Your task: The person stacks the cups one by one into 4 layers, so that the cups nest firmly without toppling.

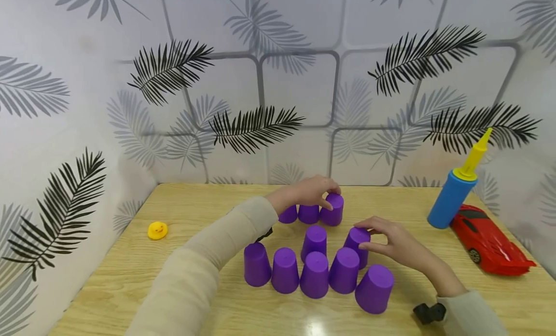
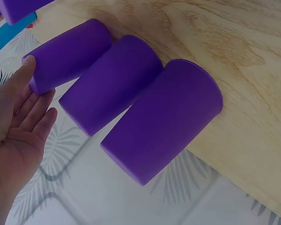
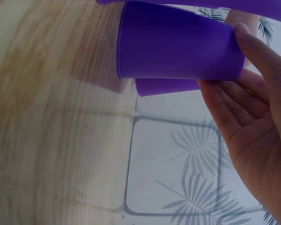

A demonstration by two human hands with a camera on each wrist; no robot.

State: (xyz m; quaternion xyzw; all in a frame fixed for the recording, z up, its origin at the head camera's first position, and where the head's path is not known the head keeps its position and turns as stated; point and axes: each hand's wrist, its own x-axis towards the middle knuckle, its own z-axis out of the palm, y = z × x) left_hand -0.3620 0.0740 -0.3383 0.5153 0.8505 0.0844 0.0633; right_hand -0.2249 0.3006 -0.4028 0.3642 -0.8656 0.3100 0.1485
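Purple cups stand upside down on the table. At the back, my left hand (image 1: 313, 190) grips the upper end of the rightmost cup (image 1: 332, 216) in a row of three, thumb on one side and fingers on the other; the left wrist view shows that cup (image 2: 70, 56) beside its two neighbours. Nearer, my right hand (image 1: 393, 240) holds the top of the right cup (image 1: 355, 249) of a middle pair, its thumb and fingers on opposite sides of the cup (image 3: 178, 44). To its left stands the other middle cup (image 1: 314, 240).
A front row of several purple cups (image 1: 314, 278) stands close before the middle pair. On the right are a red toy car (image 1: 491, 244) and a blue pump (image 1: 451, 198) with a yellow nozzle. A yellow duck (image 1: 157, 230) sits at left. A patterned wall (image 1: 299, 90) borders the table.
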